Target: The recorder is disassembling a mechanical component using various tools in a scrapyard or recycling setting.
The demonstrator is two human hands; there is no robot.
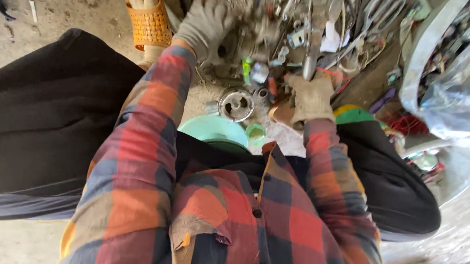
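**Gloved hands over a floor of metal parts**

Nearest, a pale green lid [212, 129]; beyond it a round metal housing [236, 104] on the ground between both arms; right hand [310, 97], gloved, fingers curled around a grey metal bar [312, 48]; left hand [204, 26], gloved, pressed on a blurred dark part, grip unclear; orange sandal [146, 19] just beside it; farthest, scissors [377, 14] among scrap.

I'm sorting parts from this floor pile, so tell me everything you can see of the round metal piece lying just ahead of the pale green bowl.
The round metal part is a shallow, dull grey disc with a raised rim and cut-out openings around a central hub. It lies flat on the dirty floor, face up, just beyond the pale green bowl. Neither gloved hand touches it. Finer detail is too blurred to tell.
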